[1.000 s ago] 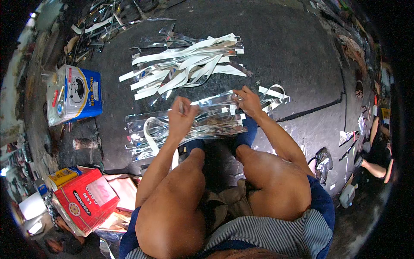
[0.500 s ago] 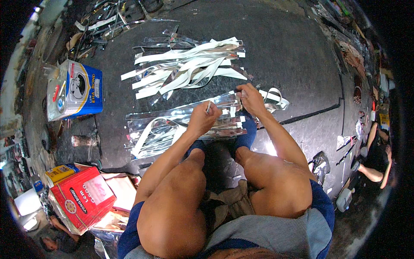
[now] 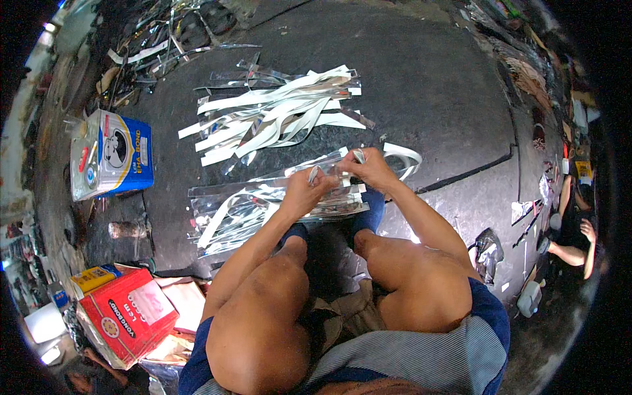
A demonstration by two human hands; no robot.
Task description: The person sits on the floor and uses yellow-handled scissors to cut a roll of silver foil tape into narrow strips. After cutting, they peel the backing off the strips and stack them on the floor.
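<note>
My left hand [image 3: 307, 191] is closed in a pinch over the near pile of strips, with a thin pale, shiny piece showing between its fingers; its kind is too small to tell. Close beside it on the right, my right hand [image 3: 370, 170] pinches a white strip [image 3: 413, 158], whose loose length loops out to the right. Beneath both hands lies a pile of clear and white strips [image 3: 227, 214], running left to right in front of my feet. Farther off is a second pile of white strips [image 3: 280, 108], loosely overlapping.
A blue and white can [image 3: 128, 155] stands at the left, with a clear jar [image 3: 128, 230] lying nearer. A red box [image 3: 128, 316] sits at the lower left. Scrap strips [image 3: 171, 49] are tangled at the far left. Another person's arm [image 3: 569, 253] shows at the right edge.
My right hand has moved left and nearer, closing the gap to my left hand. The white strip's loop has shifted with it. The whole view has tilted slightly.
</note>
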